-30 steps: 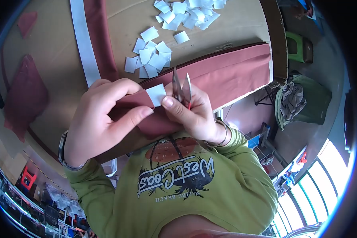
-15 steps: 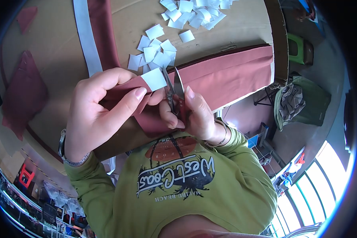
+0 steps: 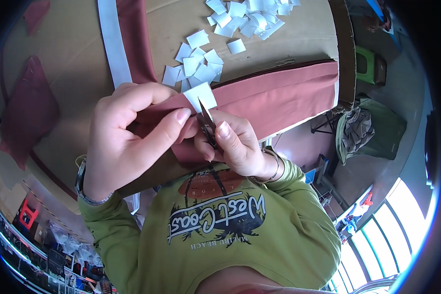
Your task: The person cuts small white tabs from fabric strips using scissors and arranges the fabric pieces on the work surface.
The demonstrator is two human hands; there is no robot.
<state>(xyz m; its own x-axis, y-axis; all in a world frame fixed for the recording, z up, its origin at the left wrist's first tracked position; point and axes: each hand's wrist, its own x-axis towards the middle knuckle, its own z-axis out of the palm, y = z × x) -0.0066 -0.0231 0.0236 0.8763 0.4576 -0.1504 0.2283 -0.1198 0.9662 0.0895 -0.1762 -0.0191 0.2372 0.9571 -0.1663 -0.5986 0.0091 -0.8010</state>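
Note:
My left hand (image 3: 125, 137) pinches a strip of dusky red fabric (image 3: 166, 105) between thumb and fingers. From the strip's end sticks out a white square piece (image 3: 199, 94), like paper or tape. My right hand (image 3: 235, 139) is closed around small scissors (image 3: 208, 122). Their blades are together and lie over the lower edge of the white piece; whether they cut it I cannot tell. My fingers hide most of the handles. Just beyond the hands, several loose white squares (image 3: 204, 72) lie scattered on the brown cardboard surface (image 3: 176, 19).
A stack of red fabric (image 3: 279, 93) runs to the right along the near edge. A red strip (image 3: 134, 39) and a white strip (image 3: 113, 44) lie at the back left. More white squares (image 3: 255, 17) are heaped farther back. Red fabric pieces (image 3: 29, 112) lie far left.
The scissors' blades, spread apart beside the white piece before, have closed and moved left over it. My right hand has shifted slightly left; my left hand still pinches the fabric.

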